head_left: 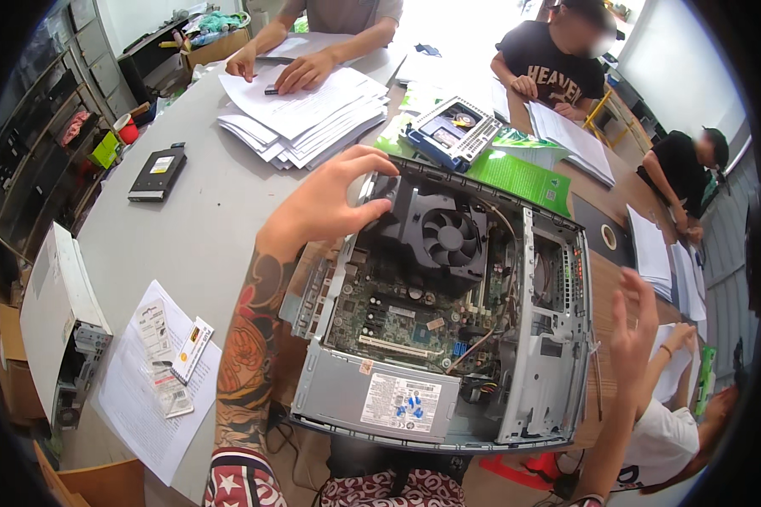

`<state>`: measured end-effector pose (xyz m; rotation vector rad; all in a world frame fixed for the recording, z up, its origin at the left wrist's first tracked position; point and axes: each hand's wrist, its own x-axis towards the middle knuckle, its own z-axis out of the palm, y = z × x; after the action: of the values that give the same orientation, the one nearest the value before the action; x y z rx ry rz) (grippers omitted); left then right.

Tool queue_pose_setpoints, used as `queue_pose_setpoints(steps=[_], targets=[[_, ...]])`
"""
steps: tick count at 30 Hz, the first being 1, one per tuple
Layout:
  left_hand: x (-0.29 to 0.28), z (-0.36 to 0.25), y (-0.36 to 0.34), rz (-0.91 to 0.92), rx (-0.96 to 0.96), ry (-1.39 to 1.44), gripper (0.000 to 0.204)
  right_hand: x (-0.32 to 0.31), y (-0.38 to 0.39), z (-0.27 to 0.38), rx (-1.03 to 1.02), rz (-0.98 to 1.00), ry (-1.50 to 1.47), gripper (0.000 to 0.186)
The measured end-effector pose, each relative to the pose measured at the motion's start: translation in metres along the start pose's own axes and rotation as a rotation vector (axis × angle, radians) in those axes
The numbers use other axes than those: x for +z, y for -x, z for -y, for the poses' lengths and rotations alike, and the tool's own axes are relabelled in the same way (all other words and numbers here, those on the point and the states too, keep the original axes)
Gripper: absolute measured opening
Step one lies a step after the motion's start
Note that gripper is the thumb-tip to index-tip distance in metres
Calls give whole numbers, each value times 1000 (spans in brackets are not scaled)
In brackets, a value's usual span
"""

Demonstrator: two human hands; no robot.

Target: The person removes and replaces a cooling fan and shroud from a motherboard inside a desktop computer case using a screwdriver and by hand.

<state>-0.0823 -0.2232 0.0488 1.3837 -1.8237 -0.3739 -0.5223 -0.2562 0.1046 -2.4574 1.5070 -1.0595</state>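
An opened desktop computer case (558, 338) lies in front of me, its insides facing up. Inside it are a black cooling fan (450, 237) in a plastic shroud, a green motherboard (397, 317) and a silver power supply (338, 389) with a white label. My left hand (334, 198) grips the far left corner of the case, thumb and fingers on either side of the black plastic edge beside the shroud. Off the right side of the case, my right hand (634, 317) is raised with its fingers apart and holds nothing.
A drive in a blue caddy (452, 131) sits beyond the case on green leaflets (524, 179). Paper stacks (304, 118) lie before a co-worker's hands. A black optical drive (158, 175) and another computer case (55, 313) are on the left. Other people sit along the right.
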Motion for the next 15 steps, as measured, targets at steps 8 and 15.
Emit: queue_pose_setpoints(steps=[8,15], targets=[[-33,3,17,-21,-107,116,41,99,-91,133,-657,610,-124,80],[-35,-9,-22,87,-259,-57,30,142,-96,115,-592,789,-2,102]])
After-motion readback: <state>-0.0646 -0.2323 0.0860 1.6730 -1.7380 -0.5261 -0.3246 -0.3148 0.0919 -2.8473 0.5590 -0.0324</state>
